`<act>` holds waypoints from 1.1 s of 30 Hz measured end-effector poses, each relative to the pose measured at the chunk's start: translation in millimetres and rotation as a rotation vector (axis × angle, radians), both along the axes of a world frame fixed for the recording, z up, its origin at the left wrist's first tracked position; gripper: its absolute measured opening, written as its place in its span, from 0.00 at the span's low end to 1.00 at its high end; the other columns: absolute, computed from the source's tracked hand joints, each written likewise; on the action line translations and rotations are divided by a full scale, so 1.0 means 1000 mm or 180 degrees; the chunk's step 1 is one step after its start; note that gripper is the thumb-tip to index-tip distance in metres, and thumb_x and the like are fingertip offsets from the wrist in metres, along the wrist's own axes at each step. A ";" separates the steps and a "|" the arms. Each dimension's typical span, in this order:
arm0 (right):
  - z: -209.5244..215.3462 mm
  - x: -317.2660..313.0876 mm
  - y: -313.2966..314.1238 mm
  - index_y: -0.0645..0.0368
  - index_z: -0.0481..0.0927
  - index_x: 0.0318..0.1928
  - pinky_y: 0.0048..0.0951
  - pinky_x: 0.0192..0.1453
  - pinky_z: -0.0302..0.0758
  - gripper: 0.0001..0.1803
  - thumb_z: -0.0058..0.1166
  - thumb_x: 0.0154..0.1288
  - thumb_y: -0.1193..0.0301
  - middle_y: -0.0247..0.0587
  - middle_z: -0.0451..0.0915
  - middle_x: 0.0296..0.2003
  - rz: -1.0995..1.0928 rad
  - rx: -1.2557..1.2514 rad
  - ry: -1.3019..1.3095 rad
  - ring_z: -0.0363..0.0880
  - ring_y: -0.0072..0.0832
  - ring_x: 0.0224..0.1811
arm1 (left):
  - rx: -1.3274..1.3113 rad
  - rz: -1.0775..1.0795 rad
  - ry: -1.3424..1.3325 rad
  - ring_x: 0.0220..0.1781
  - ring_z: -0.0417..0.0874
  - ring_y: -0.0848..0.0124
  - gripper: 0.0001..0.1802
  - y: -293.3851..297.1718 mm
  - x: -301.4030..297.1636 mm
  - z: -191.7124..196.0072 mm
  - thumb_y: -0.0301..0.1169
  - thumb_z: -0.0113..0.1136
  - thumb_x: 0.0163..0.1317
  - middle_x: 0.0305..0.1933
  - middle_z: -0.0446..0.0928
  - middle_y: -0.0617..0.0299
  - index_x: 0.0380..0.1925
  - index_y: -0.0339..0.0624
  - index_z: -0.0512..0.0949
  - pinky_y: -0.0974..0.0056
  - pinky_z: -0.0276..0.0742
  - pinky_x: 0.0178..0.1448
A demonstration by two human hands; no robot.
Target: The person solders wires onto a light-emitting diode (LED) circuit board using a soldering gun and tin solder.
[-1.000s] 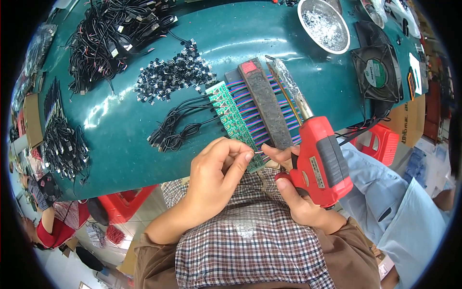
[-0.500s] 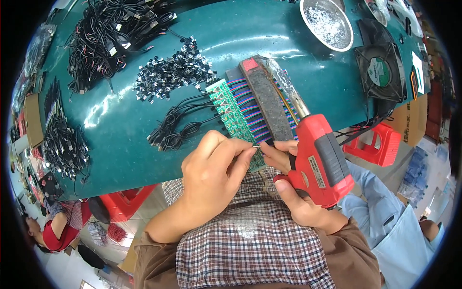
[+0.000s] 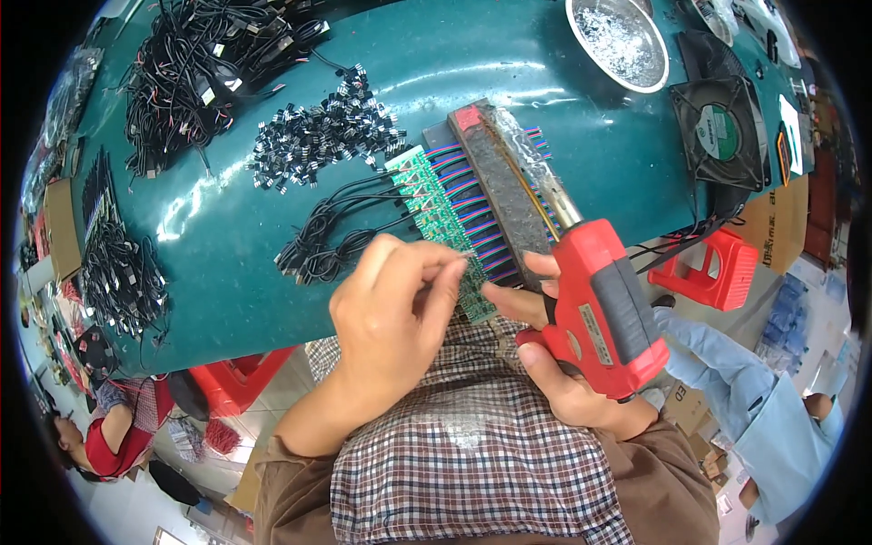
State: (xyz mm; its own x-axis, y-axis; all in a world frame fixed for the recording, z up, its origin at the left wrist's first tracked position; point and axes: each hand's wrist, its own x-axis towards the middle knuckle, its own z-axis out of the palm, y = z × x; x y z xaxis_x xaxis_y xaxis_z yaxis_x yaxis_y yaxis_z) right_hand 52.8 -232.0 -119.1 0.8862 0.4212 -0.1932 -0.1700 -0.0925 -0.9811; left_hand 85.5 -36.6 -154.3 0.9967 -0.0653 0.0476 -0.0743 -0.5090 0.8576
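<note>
Apron: checked cloth [image 3: 472, 472] nearest us, both forearms coming up either side.
Right hand: here it is [image 3: 572, 395], wrapped round the red gun [image 3: 607, 318], a couple of fingers stretching toward the board.
Left hand: up by the board [image 3: 386, 313], thumb and forefinger pinched together; anything between them is too small to tell!
Board: green [image 3: 436, 204], slanting across the table [image 3: 227, 291], its near end between the two hands.
Wires: coloured strands [image 3: 469, 211] fanning right, under the dark bar [image 3: 498, 186].
Cables: black coils [image 3: 331, 241] just left of the board.
Farther out: connectors [image 3: 318, 141] heaped, fan [image 3: 722, 136] at right, bowl [image 3: 644, 89] beyond.
</note>
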 end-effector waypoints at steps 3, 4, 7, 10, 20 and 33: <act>0.004 -0.011 -0.002 0.60 0.62 0.66 0.42 0.63 0.75 0.25 0.50 0.70 0.80 0.49 0.69 0.60 -0.0351 -0.0031 0.0201 0.78 0.42 0.59 | 0.0405 0.0199 -0.0216 0.20 0.77 0.74 0.06 0.004 0.010 -0.007 0.23 0.71 0.57 0.26 0.73 0.64 0.30 0.42 0.80 0.68 0.70 0.23; 0.004 -0.015 -0.002 0.64 0.68 0.61 0.36 0.58 0.76 0.19 0.49 0.71 0.79 0.47 0.77 0.51 -0.0790 0.0195 0.0396 0.80 0.36 0.53 | 0.0405 0.0198 -0.0210 0.20 0.77 0.74 0.06 0.004 0.012 -0.011 0.23 0.71 0.57 0.26 0.73 0.64 0.30 0.42 0.80 0.68 0.70 0.23; 0.004 -0.023 -0.027 0.64 0.74 0.47 0.33 0.45 0.76 0.08 0.52 0.68 0.80 0.42 0.77 0.36 -0.0488 -0.0393 0.0242 0.80 0.32 0.40 | 0.0579 0.0265 -0.0480 0.18 0.75 0.75 0.07 0.007 0.015 -0.020 0.24 0.71 0.56 0.25 0.72 0.65 0.29 0.43 0.80 0.68 0.66 0.21; 0.007 -0.036 -0.031 0.64 0.77 0.40 0.34 0.37 0.72 0.05 0.56 0.64 0.80 0.42 0.77 0.33 -0.0757 -0.0403 0.0655 0.76 0.33 0.32 | 0.0652 0.0355 -0.0531 0.18 0.74 0.75 0.07 0.006 0.017 -0.021 0.24 0.71 0.56 0.25 0.72 0.66 0.29 0.43 0.79 0.68 0.67 0.22; -0.021 -0.055 -0.042 0.64 0.83 0.44 0.35 0.41 0.82 0.16 0.68 0.52 0.78 0.47 0.82 0.39 -0.0526 -0.1683 -0.0356 0.85 0.41 0.38 | 0.0768 0.0347 -0.0498 0.17 0.73 0.74 0.08 0.006 0.018 -0.026 0.24 0.71 0.54 0.26 0.73 0.67 0.28 0.45 0.79 0.66 0.67 0.22; -0.025 -0.051 -0.040 0.63 0.83 0.42 0.35 0.38 0.82 0.14 0.68 0.52 0.78 0.47 0.82 0.37 -0.0454 -0.1680 -0.0515 0.85 0.41 0.34 | 0.1095 0.0300 -0.0494 0.21 0.77 0.65 0.09 0.006 0.019 -0.023 0.26 0.71 0.52 0.26 0.72 0.63 0.26 0.45 0.77 0.61 0.72 0.25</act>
